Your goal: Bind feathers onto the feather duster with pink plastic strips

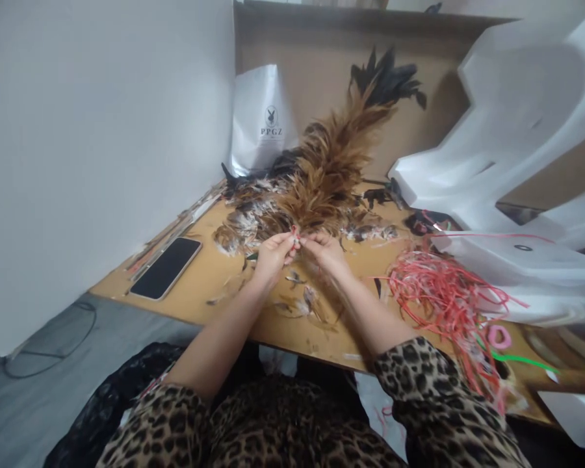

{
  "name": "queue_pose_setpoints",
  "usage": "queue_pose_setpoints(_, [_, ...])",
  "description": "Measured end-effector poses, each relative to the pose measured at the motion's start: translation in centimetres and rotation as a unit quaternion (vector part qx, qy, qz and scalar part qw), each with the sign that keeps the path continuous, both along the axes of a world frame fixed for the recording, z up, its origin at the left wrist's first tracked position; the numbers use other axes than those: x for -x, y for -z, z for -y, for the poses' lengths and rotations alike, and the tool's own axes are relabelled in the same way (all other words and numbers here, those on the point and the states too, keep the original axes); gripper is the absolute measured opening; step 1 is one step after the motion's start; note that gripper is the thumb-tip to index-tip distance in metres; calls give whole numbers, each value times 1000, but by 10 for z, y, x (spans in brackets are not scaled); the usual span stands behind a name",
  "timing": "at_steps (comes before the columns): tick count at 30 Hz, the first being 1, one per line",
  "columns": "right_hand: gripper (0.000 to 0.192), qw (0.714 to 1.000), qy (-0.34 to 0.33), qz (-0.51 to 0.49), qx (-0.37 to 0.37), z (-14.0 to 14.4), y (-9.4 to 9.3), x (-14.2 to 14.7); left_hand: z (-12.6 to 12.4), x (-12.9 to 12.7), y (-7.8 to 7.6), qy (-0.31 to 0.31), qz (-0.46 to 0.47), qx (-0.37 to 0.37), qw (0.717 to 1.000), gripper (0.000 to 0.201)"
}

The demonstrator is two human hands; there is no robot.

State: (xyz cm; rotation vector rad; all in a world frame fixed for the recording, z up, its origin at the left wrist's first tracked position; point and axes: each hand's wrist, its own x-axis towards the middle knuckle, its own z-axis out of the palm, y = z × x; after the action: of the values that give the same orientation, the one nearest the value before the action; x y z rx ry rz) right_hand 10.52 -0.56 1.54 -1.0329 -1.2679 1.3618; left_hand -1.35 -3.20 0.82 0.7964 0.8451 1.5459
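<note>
A long bundle of brown feathers (331, 162) with black tips slants away from me across the table. At its near end, my left hand (273, 257) is closed in a pinch on the bundle's base, where a bit of red strip (293, 230) shows. My right hand (326, 253) meets it from the other side, thumb and finger pinched together, apparently on the red strip; the fingers hide most of it. Loose feathers (305, 305) lie on the tabletop beneath both hands. More dark and white feathers (253, 218) are heaped to the left of the bundle.
A phone (166, 268) lies on the left of the table (214, 273). On the right is a tangled pile of red strips (439, 292), beside white foam pieces (517, 273), a pink ring (500, 337) and a green strip (524, 361). A white bag (258, 123) stands behind.
</note>
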Motion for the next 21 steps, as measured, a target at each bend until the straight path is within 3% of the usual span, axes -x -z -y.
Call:
queue_pose_setpoints(7, [29,998,40,-49,16,-2,22,-2,3,-9,15,-44,-63,-3,997,32])
queue_pose_setpoints(11, [25,998,53,-26,11,-3,27,-3,4,-10,20,-53,-91,-13,994,35])
queue_pose_setpoints(17, [22,1000,-16,-10,-9,-3,31,-9,1,-9,31,-60,-116,-17,991,31])
queue_pose_setpoints(21, [22,1000,-19,5,-15,0,34,-13,1,-11,33,-80,-140,-19,987,24])
